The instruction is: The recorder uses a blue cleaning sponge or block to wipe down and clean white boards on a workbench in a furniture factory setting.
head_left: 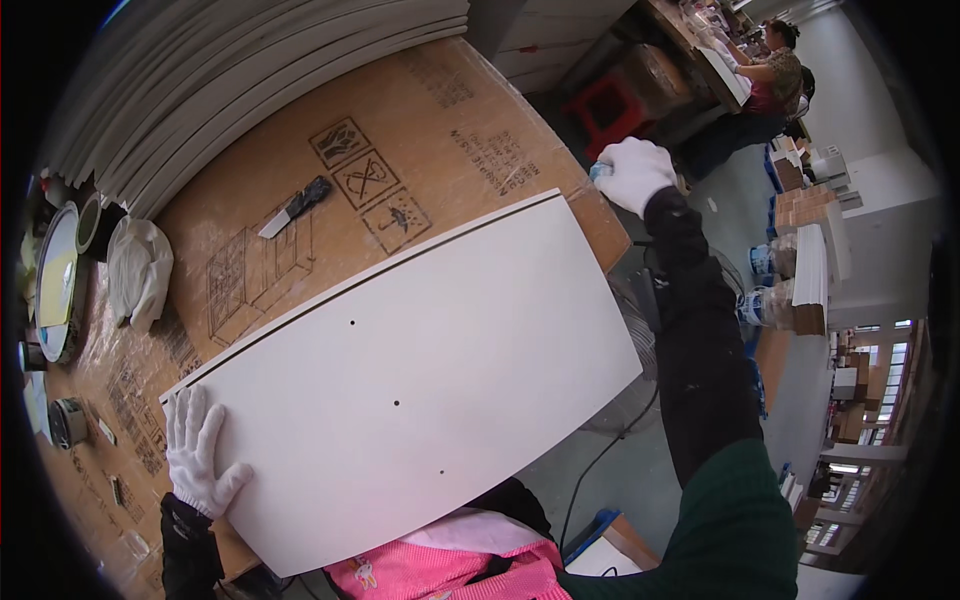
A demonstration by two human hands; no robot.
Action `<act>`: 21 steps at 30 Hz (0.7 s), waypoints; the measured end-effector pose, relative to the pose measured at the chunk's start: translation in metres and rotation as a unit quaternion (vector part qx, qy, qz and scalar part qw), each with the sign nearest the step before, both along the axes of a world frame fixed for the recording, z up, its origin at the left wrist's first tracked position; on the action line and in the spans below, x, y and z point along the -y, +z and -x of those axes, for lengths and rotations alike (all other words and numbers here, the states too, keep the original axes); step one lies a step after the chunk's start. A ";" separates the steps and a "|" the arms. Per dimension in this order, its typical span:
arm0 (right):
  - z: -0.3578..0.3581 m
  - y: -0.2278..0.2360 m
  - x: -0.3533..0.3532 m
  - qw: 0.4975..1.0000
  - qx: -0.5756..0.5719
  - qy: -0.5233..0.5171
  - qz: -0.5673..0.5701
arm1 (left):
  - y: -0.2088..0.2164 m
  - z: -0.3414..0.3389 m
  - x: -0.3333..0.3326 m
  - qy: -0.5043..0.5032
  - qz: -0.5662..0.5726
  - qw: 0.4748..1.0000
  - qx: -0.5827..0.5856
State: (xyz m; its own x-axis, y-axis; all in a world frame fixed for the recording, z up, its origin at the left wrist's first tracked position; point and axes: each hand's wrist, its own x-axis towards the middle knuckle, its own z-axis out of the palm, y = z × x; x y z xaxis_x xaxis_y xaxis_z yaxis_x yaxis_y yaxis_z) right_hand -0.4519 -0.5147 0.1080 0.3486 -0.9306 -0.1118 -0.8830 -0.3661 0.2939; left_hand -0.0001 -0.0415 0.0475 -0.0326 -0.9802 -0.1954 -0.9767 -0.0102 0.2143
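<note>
A white board (420,370) with a groove along its far edge and three small dark holes lies on the cardboard-covered table. My left hand (203,450), in a white knit glove, rests flat on the board's left end with its fingers spread. My right arm reaches out past the board's far right corner. There my right hand (636,175), also gloved in white, is closed beside the table edge. A bit of something pale blue shows at its fingers; the rest is hidden in the grip. Beyond the board lies a putty knife (292,207) with a dark handle.
Stacked white boards (260,70) stand along the far left. A white plastic bag (140,268), a round tray (57,285) and a small dark tin (68,422) sit at left. A red stool (606,108) and a seated person (765,85) are beyond the table.
</note>
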 end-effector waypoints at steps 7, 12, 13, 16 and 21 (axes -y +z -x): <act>0.014 -0.042 -0.028 0.701 0.678 -0.090 -0.201 | -0.009 0.020 0.005 0.028 0.116 0.992 0.030; 0.026 -0.082 -0.029 0.699 0.700 -0.060 -0.135 | -0.012 0.020 0.006 0.034 0.105 0.993 0.035; 0.029 -0.087 -0.029 0.697 0.705 -0.042 -0.123 | -0.012 0.020 0.006 0.032 0.105 0.993 0.037; 0.029 -0.105 -0.024 0.689 0.714 0.010 -0.126 | -0.014 0.020 0.004 0.038 0.093 0.994 0.042; 0.025 -0.103 -0.028 0.708 0.697 -0.014 -0.110 | -0.014 0.019 0.001 0.054 0.075 0.994 0.056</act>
